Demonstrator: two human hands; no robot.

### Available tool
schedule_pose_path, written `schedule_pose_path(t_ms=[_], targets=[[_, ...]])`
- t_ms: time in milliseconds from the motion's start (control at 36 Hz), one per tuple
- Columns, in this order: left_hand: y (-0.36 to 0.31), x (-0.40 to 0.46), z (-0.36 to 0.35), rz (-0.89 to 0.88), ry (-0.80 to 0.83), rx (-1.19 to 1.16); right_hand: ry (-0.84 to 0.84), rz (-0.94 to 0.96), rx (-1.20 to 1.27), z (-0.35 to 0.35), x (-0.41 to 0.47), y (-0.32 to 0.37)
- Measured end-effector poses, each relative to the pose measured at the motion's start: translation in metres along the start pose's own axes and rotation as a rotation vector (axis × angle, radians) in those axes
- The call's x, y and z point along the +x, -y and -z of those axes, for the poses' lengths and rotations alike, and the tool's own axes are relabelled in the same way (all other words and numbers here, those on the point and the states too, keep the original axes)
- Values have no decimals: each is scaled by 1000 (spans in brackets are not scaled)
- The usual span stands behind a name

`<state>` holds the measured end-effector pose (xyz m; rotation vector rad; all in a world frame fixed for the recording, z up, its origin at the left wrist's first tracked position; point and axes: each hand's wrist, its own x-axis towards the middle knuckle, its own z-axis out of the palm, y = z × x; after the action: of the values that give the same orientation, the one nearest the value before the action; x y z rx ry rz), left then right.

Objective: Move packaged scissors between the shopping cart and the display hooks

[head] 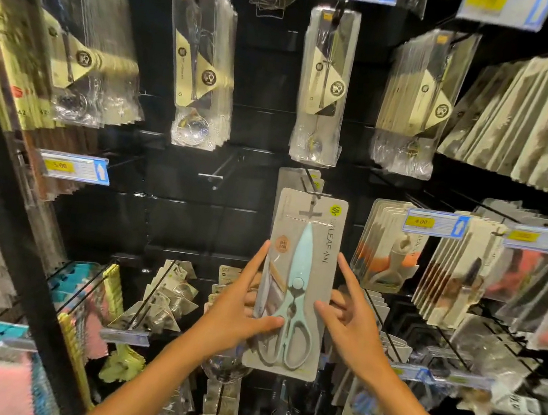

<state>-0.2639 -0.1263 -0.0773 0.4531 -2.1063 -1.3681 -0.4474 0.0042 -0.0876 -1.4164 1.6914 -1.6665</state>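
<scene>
A grey card pack of pale blue scissors (309, 246) is held upright in front of the black display wall. My left hand (235, 313) pinches its left edge, with the thumb on the front and the index finger straight up the side. My right hand (351, 323) pinches the right edge the same way. The pack's hang hole sits at the tip of a wire display hook (308, 178). Another grey pack (288, 178) hangs behind it on that hook. The shopping cart is out of view.
A bare hook (222, 170) juts out to the left of the scissors hook. Packaged spoons (325, 86) hang in rows above, peelers and other tools (391, 252) to the right. Small packs (168, 298) hang below, and price tags (434, 223) stand on hook ends.
</scene>
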Motion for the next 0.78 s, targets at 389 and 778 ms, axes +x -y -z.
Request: schedule_pose_path(t_ms=[389,778], targets=[[16,17,-8,64,-22,15,63,-27,-67,11,16,-12],[30,74,-15,135,-73,79,194,-42,-157,6,75,-46]])
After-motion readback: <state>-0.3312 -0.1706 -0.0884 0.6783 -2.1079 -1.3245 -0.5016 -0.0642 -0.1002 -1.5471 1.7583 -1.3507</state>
